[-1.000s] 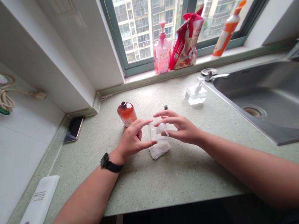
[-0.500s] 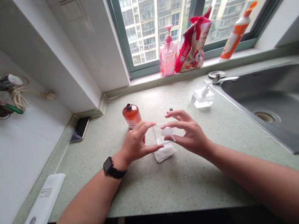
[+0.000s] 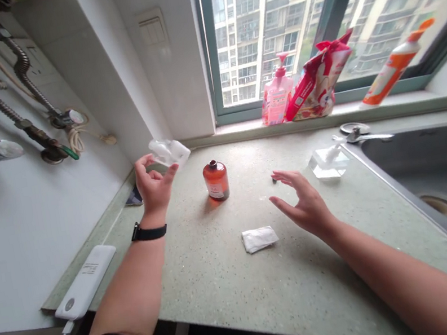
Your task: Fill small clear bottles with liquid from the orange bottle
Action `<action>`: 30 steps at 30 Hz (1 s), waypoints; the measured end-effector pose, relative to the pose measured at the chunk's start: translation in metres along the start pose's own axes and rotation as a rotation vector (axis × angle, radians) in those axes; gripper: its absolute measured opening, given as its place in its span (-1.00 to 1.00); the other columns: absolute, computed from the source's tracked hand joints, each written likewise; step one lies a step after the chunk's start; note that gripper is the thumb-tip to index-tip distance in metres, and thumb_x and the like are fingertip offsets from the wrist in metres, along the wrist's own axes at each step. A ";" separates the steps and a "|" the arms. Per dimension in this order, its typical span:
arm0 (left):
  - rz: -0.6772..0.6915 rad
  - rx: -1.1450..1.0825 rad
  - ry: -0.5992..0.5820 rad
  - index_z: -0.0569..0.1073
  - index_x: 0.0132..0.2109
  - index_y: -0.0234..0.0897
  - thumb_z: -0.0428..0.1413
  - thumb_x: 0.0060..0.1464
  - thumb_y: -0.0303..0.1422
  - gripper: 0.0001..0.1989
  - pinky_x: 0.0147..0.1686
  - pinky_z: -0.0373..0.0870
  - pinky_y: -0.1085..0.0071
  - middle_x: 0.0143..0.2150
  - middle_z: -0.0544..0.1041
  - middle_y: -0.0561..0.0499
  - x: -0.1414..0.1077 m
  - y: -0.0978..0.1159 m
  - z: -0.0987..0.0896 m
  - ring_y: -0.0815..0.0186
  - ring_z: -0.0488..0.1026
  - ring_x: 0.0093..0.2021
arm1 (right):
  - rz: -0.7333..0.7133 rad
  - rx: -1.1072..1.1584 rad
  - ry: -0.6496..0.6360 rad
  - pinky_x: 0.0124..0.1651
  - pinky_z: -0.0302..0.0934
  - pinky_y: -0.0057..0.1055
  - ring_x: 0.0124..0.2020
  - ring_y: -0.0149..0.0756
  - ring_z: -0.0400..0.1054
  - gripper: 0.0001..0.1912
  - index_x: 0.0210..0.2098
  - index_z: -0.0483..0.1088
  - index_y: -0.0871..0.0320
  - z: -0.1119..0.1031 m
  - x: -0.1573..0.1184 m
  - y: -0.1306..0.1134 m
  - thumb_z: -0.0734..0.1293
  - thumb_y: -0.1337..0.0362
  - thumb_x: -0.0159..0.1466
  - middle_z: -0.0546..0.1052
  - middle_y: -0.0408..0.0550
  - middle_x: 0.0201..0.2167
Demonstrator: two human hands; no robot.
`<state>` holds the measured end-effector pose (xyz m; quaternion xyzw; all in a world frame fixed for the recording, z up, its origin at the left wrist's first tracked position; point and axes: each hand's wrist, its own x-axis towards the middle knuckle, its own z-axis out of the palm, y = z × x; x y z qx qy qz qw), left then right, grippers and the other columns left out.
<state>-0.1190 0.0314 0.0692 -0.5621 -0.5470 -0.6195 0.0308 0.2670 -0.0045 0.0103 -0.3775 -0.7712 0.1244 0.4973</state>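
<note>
My left hand is raised at the left above the counter. Between its thumb and fingers it grips a clear, box-shaped pump bottle, tilted and slightly blurred. My right hand hovers over the counter with fingers and thumb apart, holding nothing. Just beyond its fingertips lies a small black object, partly covered and too small to name. An amber bottle with an uncapped neck stands upright between my hands. Nearer to me a folded white cloth or tissue lies flat.
Another clear pump bottle stands by the steel sink and its faucet. On the windowsill are a pink pump bottle, a red bag and an orange-white bottle. A white power bank and a phone lie left.
My left hand has carried the clear pump bottle up and left, past the amber bottle. My right hand has come away from it and opened. The view has turned left.
</note>
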 end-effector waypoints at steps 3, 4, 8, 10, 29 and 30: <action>-0.082 0.257 0.074 0.37 0.12 -0.21 0.50 0.01 -0.10 -0.33 -0.08 0.52 0.33 0.08 0.54 -0.12 0.010 -0.035 -0.003 0.16 0.55 0.03 | 0.013 -0.059 -0.023 0.24 0.44 0.23 0.18 0.10 0.49 -0.45 0.36 0.33 -0.08 0.001 0.000 0.003 0.41 0.17 0.40 0.56 0.10 0.12; -0.115 0.319 0.050 0.36 0.09 -0.20 0.52 -0.01 -0.15 -0.35 0.06 0.51 0.26 0.05 0.56 -0.10 0.010 -0.043 -0.003 0.12 0.55 0.10 | 0.015 -0.072 -0.026 0.24 0.44 0.23 0.17 0.10 0.49 -0.46 0.35 0.34 -0.07 0.001 0.000 0.005 0.41 0.17 0.40 0.56 0.10 0.11; -0.287 0.437 -0.057 0.34 0.01 -0.18 0.51 -0.03 -0.19 -0.39 0.23 0.44 0.17 0.01 0.59 -0.07 0.004 -0.063 -0.001 0.10 0.57 0.11 | 0.031 -0.085 -0.040 0.23 0.43 0.22 0.15 0.10 0.50 -0.47 0.33 0.35 -0.05 0.001 0.000 0.009 0.40 0.18 0.39 0.57 0.10 0.09; -0.346 0.467 -0.091 0.32 0.00 -0.18 0.50 -0.02 -0.17 -0.39 0.21 0.45 0.17 0.02 0.59 -0.09 0.001 -0.066 0.002 0.08 0.57 0.12 | 0.039 -0.080 -0.050 0.24 0.43 0.22 0.14 0.09 0.51 -0.47 0.33 0.35 -0.05 0.002 -0.001 0.010 0.40 0.17 0.40 0.57 0.10 0.09; -0.459 0.642 -0.255 0.25 0.09 -0.20 0.40 0.06 -0.02 -0.33 0.14 0.50 0.07 0.18 0.50 -0.31 -0.004 -0.074 0.002 -0.14 0.53 0.23 | 0.035 -0.043 -0.110 0.30 0.43 0.28 0.31 0.10 0.37 -0.44 0.36 0.31 -0.11 0.000 -0.001 0.000 0.40 0.16 0.40 0.38 0.13 0.29; -0.466 0.638 -0.263 0.25 0.09 -0.21 0.41 0.06 -0.02 -0.33 0.14 0.49 0.05 0.18 0.51 -0.32 -0.003 -0.075 0.002 -0.16 0.52 0.25 | 0.014 -0.038 -0.128 0.32 0.41 0.28 0.31 0.09 0.37 -0.43 0.38 0.29 -0.11 -0.001 -0.001 -0.003 0.40 0.16 0.41 0.39 0.12 0.30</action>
